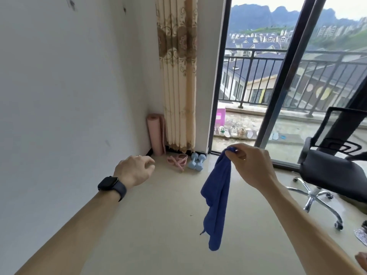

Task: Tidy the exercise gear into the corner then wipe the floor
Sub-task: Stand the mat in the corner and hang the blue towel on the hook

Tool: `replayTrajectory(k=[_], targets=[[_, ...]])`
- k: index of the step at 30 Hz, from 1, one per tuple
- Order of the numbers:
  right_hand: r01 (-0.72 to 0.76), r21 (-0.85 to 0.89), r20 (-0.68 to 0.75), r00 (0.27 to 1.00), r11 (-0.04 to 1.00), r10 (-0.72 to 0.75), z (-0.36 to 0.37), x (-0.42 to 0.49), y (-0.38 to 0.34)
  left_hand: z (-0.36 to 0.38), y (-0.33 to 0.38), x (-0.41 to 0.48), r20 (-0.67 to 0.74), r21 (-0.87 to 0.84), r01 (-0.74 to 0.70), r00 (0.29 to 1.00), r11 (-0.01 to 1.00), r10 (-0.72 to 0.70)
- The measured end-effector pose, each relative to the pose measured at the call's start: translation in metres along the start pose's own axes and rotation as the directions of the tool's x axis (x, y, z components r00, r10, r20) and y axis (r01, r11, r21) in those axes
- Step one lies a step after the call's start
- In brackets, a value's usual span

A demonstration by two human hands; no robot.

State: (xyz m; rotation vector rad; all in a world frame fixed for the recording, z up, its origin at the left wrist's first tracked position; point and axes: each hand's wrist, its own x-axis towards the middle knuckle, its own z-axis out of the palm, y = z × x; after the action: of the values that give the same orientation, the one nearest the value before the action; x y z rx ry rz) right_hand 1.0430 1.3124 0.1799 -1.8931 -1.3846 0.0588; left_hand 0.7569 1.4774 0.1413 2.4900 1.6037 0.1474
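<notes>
A rolled pink yoga mat [155, 133] stands upright in the room's corner. Pink resistance bands [177, 161] lie on the floor beside it, and two light blue dumbbells [197, 161] sit just to their right. My right hand [251, 165] pinches the top of a blue cloth [217, 197], which hangs down above the floor. My left hand [135, 170], with a dark watch on the wrist, is held out with loosely curled fingers and holds nothing.
A white wall [69, 96] runs along the left. A patterned curtain [177, 76] hangs by the corner. A glass sliding door [288, 86] faces a balcony. A black office chair [331, 171] on wheels stands at the right. Pale floor [158, 225] lies below my arms.
</notes>
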Motion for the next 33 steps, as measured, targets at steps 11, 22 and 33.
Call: replayTrajectory(k=[11,22,33], targets=[[0.017,-0.028,0.076,0.997,0.999,-0.015,0.077,0.245,0.106,0.021,0.043,0.235,-0.029,-0.026,0.048,0.998,0.999,-0.049],[0.004,0.092,0.156,0.988,0.996,-0.019,0.169,0.455,0.153,0.035,0.037,0.472,0.009,-0.051,0.087,0.996,0.995,-0.087],[0.123,0.331,0.371,0.895,0.935,-0.249,0.331,0.657,0.152,0.045,-0.033,0.626,0.021,-0.063,0.374,0.927,0.925,-0.374]])
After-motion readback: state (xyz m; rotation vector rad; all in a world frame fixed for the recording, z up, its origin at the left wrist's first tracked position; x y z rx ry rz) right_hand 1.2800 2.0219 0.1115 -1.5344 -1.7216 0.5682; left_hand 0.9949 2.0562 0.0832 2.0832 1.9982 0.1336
